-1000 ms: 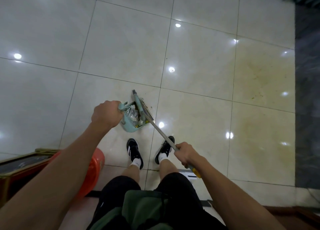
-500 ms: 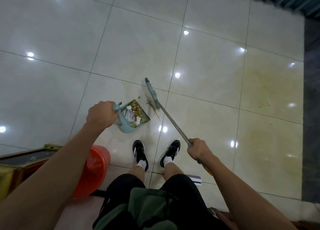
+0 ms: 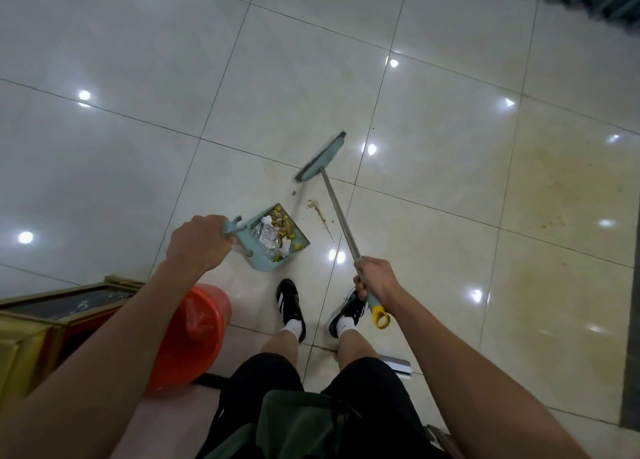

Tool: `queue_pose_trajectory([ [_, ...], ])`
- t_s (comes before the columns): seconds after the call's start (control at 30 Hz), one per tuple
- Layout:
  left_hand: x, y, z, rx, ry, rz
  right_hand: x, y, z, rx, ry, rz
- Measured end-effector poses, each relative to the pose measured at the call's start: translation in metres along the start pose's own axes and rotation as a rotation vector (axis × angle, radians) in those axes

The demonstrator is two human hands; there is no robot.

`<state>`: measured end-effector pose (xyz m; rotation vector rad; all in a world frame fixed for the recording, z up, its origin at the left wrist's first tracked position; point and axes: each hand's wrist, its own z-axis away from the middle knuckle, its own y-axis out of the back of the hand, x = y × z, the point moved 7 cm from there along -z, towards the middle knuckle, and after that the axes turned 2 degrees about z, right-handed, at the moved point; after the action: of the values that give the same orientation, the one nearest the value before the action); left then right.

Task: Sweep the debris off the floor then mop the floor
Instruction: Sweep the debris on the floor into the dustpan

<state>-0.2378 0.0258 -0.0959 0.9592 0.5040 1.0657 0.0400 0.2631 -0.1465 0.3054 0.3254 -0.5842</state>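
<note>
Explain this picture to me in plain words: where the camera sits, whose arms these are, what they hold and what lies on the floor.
There is no machine here. The camera is worn on a person's head and looks down, so both arms reach in from the bottom edge and the person's own shoes show below. The left hand grips the handle of a pale blue dustpan, which holds scraps and crumpled wrappers. The right hand grips the metal pole of a broom, whose head is out ahead of the pan. A thin line of brown debris lies on the glossy tiled floor between pan and pole. An orange bucket stands at lower left.
</note>
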Motion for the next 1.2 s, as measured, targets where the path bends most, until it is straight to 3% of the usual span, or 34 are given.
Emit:
queue_pose_trajectory([
  [0.17,-0.010,0.001,0.006,-0.026,0.017,-0.039,-0.020,-0.036,-0.027,-0.041,-0.040,-0.033],
  [0.33,-0.004,0.001,0.006,-0.018,-0.002,-0.039,0.000,-0.047,-0.038,-0.117,-0.046,0.195],
  [0.57,0.019,0.012,-0.003,0.004,-0.080,-0.061,0.059,-0.009,-0.024,-0.057,-0.014,0.447],
  [0.77,0.050,0.018,-0.010,-0.003,-0.168,-0.109,0.097,0.020,0.000,0.017,-0.086,0.376],
  [0.93,0.063,0.024,-0.021,-0.003,-0.217,-0.131,0.104,0.033,0.009,0.088,-0.019,0.218],
  [1.2,0.055,0.014,-0.017,-0.024,-0.128,-0.124,0.051,0.029,-0.030,0.111,0.028,0.081],
])
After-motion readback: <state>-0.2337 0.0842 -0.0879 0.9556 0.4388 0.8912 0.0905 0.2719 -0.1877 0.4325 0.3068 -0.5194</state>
